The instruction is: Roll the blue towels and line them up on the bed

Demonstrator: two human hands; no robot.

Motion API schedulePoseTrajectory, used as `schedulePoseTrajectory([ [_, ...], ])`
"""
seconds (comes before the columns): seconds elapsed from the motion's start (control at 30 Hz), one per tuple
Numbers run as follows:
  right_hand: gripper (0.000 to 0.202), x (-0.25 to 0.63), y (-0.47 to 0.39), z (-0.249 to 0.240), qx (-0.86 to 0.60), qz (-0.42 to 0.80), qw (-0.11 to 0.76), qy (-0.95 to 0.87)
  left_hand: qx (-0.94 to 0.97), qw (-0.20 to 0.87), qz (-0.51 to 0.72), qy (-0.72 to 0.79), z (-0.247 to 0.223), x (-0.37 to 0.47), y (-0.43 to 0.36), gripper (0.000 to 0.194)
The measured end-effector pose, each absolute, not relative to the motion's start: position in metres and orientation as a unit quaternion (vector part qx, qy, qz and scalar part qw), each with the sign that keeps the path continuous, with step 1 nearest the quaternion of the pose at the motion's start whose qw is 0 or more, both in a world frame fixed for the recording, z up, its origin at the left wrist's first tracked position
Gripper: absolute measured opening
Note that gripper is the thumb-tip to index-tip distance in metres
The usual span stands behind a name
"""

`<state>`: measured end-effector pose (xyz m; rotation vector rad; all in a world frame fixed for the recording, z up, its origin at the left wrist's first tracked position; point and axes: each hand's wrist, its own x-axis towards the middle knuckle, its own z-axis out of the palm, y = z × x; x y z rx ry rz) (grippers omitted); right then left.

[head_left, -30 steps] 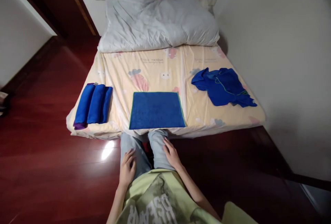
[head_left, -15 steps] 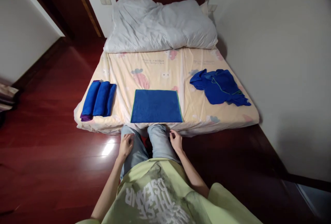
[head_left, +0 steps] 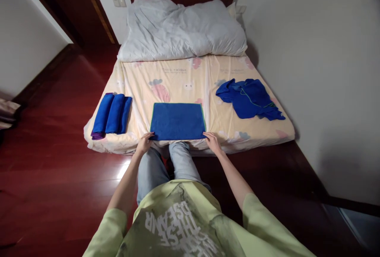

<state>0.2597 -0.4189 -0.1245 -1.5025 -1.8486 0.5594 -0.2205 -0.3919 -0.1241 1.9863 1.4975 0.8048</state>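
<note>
— Where's the flat blue towel (head_left: 177,121)?

— At the near edge of the bed (head_left: 190,86), spread flat, long side running left to right along the mattress edge, short sides pointing up toward the white duvet (head_left: 184,29).

— And the hands?

— Left hand (head_left: 144,143) is at the near left corner, right hand (head_left: 211,141) at the near right. Fingertips touch the hem; I can't tell if either is pinching it.

— Any writing?

— The green shirt (head_left: 178,225) reads "THESE", upside down from here. Print on the sheet is too small to read.

— What else?

— Rolled blue towels (head_left: 112,114) on the left, a crumpled blue pile (head_left: 249,98) on the right, both well apart. Nothing blocks the towel.
</note>
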Motion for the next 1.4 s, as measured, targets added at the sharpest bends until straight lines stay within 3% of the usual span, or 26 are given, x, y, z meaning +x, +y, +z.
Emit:
schedulePoseTrajectory([
  [0.3, 0.038, 0.249, -0.414, -0.126, -0.55, 0.247, 0.452, -0.658, 0.683, 0.322, 0.349, 0.554, -0.115, -0.222, -0.385, 0.035],
  [0.57, 0.035, 0.258, -0.407, -0.126, -0.603, 0.348, 0.422, -0.581, 0.642, 0.391, 0.39, 0.532, -0.116, -0.222, -0.386, 0.036],
  [0.8, 0.034, 0.263, -0.402, -0.123, -0.611, 0.379, 0.416, -0.557, 0.685, 0.36, 0.354, 0.525, -0.119, -0.223, -0.376, 0.042],
  [1.03, 0.032, 0.267, -0.399, -0.128, -0.613, 0.373, 0.419, -0.557, 0.644, 0.373, 0.376, 0.552, -0.121, -0.224, -0.374, 0.035],
  [1.4, 0.035, 0.27, -0.398, -0.131, -0.605, 0.408, 0.482, -0.484, 0.491, 0.436, 0.47, 0.59, -0.127, -0.222, -0.378, 0.064],
])
